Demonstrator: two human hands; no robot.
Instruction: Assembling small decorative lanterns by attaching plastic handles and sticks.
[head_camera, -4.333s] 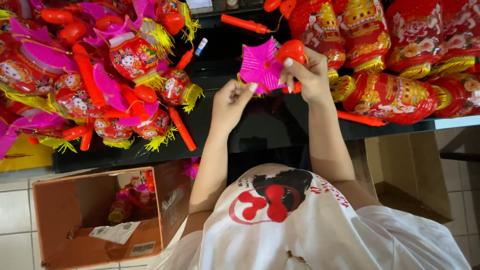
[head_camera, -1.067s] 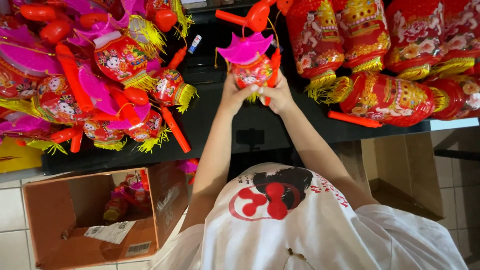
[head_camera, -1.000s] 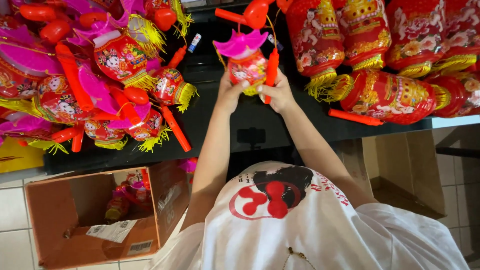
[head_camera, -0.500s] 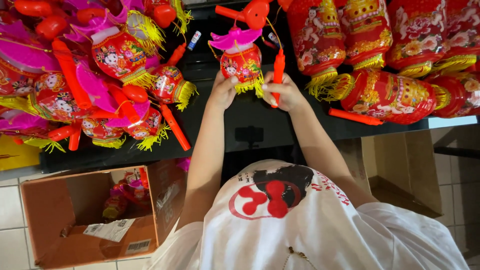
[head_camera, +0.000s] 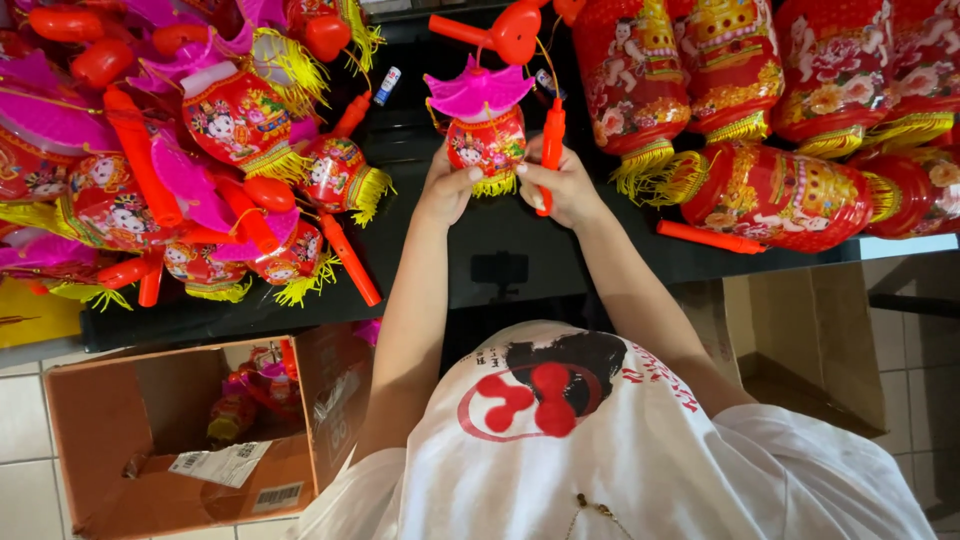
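Left hand (head_camera: 447, 188) touches the bottom of a small red lantern (head_camera: 486, 145) with a pink roof and yellow fringe. Right hand (head_camera: 562, 186) grips an orange handle stick (head_camera: 551, 150) just beside it. Black table (head_camera: 470, 240) under both. Lantern pile (head_camera: 190, 160) at left, bigger red lanterns (head_camera: 760, 110) at right. Open cardboard box (head_camera: 150, 440) on the floor, lower left.

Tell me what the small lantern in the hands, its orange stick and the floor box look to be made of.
Small lantern: likely thin glossy plastic film, judging by the sheen on its printed red body; the pink roof looks like moulded plastic, the yellow fringe like shredded foil or paper.
Orange stick: smooth, shiny, uniformly coloured, probably hard plastic.
Box: brown matte corrugated cardboard, with open flaps and stuck-on paper labels.
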